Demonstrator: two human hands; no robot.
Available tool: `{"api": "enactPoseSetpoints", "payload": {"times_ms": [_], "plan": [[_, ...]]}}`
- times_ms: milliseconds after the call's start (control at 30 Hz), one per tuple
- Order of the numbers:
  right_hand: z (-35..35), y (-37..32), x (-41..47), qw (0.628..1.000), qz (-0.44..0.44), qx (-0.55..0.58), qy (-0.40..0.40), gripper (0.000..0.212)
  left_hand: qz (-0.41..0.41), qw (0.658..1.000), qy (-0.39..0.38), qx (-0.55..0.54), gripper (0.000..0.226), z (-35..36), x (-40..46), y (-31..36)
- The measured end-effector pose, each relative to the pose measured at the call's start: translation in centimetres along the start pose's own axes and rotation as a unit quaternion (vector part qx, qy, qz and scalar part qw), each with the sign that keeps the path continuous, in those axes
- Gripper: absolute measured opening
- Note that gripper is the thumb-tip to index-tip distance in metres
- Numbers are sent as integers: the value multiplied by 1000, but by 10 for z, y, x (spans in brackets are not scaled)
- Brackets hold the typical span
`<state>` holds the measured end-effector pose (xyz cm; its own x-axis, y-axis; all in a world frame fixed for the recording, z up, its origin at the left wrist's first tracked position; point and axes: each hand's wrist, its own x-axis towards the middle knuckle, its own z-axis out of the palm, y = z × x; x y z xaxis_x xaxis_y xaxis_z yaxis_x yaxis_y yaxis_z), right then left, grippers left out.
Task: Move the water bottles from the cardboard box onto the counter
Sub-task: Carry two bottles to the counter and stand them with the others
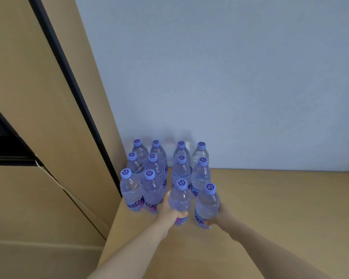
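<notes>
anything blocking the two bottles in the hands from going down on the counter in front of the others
Nothing visible does. The left hand grips one bottle and the right hand grips another, both at the front of the group. The counter beneath and around them shows bare.

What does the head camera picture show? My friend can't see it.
Two bare hands each hold a clear plastic water bottle with a purple cap, left hand and right hand, setting them at the front of ten more bottles standing on a tan counter.

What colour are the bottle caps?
Purple-blue with a darker swirl, as on this cap; head view.
</notes>
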<state>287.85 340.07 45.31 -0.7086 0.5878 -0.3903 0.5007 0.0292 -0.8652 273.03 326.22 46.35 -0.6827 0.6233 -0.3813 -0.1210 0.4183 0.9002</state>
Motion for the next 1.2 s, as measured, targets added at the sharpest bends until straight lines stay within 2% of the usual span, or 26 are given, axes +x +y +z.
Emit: {"api": "enactPoseSetpoints", "payload": {"times_ms": [100,267,367,400,567,1000,1100,1200], "plan": [[-5,-8,-3,999,-41,-6,-15,53,-12,1000,-20,-5,89,-3,4,-5],[-4,-6,-5,997,-69,41,0,65,6,999,-2,-34,55,2,1,-10],[5,-11,-2,993,-98,59,3,32,11,999,10,-39,56,9,0,-12],[8,-13,-2,992,-105,70,5,29,13,999,13,-40,58,11,0,-12],[15,-12,1,993,-67,77,66,45,17,998,32,-48,61,18,4,-10],[15,-11,4,993,-46,91,58,58,15,1000,5,-8,63,11,5,0],[18,-14,5,994,-45,79,62,53,29,1000,-2,-8,60,10,0,2],[24,-14,4,992,-39,80,89,36,42,999,-4,-5,48,9,-4,2]]}}
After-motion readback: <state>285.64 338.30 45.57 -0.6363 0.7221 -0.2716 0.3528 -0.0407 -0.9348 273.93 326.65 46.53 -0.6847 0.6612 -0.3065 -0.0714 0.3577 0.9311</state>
